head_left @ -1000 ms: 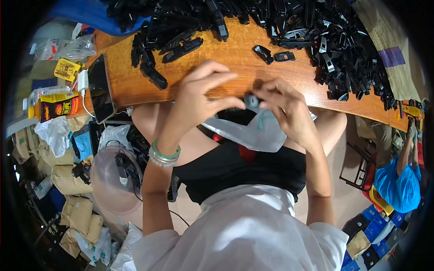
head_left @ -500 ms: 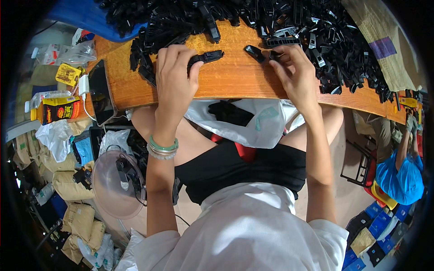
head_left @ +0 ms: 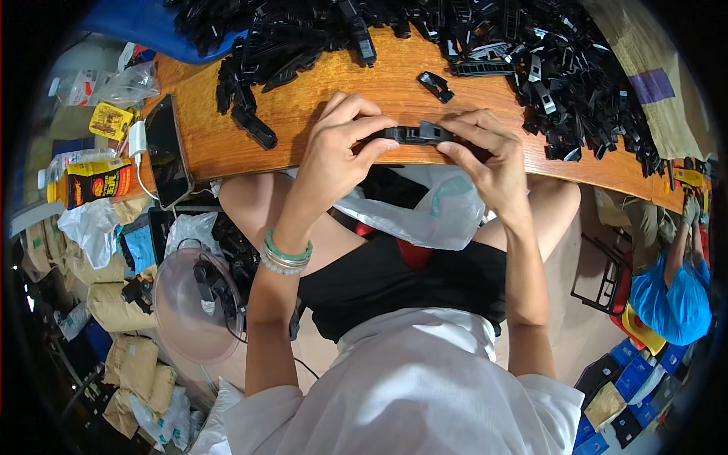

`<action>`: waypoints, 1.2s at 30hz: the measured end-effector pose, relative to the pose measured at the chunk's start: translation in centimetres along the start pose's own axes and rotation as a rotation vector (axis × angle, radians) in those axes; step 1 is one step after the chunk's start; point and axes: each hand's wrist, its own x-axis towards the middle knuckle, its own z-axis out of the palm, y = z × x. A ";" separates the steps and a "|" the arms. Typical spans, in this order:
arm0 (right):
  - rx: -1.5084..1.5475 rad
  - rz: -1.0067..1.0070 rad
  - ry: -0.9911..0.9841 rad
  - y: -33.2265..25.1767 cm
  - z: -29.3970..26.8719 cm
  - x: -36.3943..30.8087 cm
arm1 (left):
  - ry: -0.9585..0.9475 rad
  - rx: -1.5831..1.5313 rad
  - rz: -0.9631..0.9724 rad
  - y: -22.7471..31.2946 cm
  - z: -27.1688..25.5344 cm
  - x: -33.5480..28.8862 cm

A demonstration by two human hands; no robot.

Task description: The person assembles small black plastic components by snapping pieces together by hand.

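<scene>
My left hand (head_left: 340, 148) pinches a long, narrow black plastic part (head_left: 403, 135) just above the table's near edge. Between the fingertips of my right hand (head_left: 491, 155) is a smaller black plastic piece (head_left: 432, 132), touching the long part's right end. Whether the two are locked together cannot be made out. A loose small black plastic piece (head_left: 436, 86) lies on the wood just beyond my hands. Another black part (head_left: 254, 127) sticks out toward me from the left heap.
Long black parts (head_left: 284, 57) are heaped on the wooden table (head_left: 205, 144) at the back left, small ones (head_left: 576, 91) at the right. A phone (head_left: 168, 148) lies at the left edge. A white plastic bag (head_left: 444, 212) hangs over my lap. A person in blue (head_left: 671, 303) sits far right.
Both hands have come together and nearer to me. My left hand has brought the long part up against the small piece in my right hand. The loose piece stays on the table.
</scene>
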 end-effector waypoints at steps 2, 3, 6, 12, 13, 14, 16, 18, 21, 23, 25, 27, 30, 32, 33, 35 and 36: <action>0.045 0.008 -0.016 0.3 -0.5 -0.1 | -0.006 -0.001 0.018 -0.1 0.0 -0.1; 0.032 0.009 -0.036 0.3 -0.6 0.0 | -0.003 -0.001 0.010 -0.1 0.1 0.1; -0.052 -0.060 -0.078 -0.6 -0.4 0.6 | -0.015 -0.015 0.065 0.3 0.4 0.1; -0.013 -0.006 -0.151 -1.7 0.2 0.3 | -0.045 -0.069 0.077 1.2 -0.4 -0.6; -0.093 -0.123 -0.232 -1.3 -0.6 0.0 | -0.071 -0.152 -0.050 2.2 -1.3 -1.1; -0.088 -0.131 -0.232 -1.1 -1.2 -0.5 | -0.069 -0.142 -0.049 2.0 -2.3 -1.9; 0.116 0.059 -0.269 -1.0 -2.4 -1.3 | 0.298 0.174 -0.101 0.8 -5.0 -3.6; 0.016 -0.020 -0.243 -0.8 -2.5 -0.4 | 0.317 0.681 -0.165 -0.9 -7.9 -3.9; -0.211 -0.154 0.134 -0.8 -0.3 2.6 | 0.201 0.759 -0.125 -2.4 -7.7 -4.6; -0.395 -0.175 0.225 -0.3 1.4 4.1 | 0.146 0.677 -0.063 -0.9 -6.1 -3.7; -0.464 -0.201 0.251 -0.2 2.2 4.5 | 0.091 0.529 0.056 0.0 -3.9 -3.0; -0.367 -0.101 0.198 -0.3 2.8 4.6 | 0.084 0.413 0.068 0.6 -1.7 -1.7; 0.299 0.035 0.166 -0.3 3.1 3.4 | 0.117 0.218 0.058 1.0 -0.3 -0.8; 0.222 0.001 0.235 -0.1 2.6 2.6 | 0.175 0.087 -0.069 0.3 -0.5 -1.0; -0.042 -0.021 0.216 0.1 1.7 2.2 | 0.166 0.157 -0.002 -0.1 -0.8 -0.9; -0.268 0.021 0.171 -0.3 1.0 1.7 | 0.143 0.140 -0.016 -0.3 -1.0 -0.9; -0.267 0.024 0.167 -0.5 1.0 1.4 | 0.122 0.126 -0.028 -0.3 -1.1 -1.0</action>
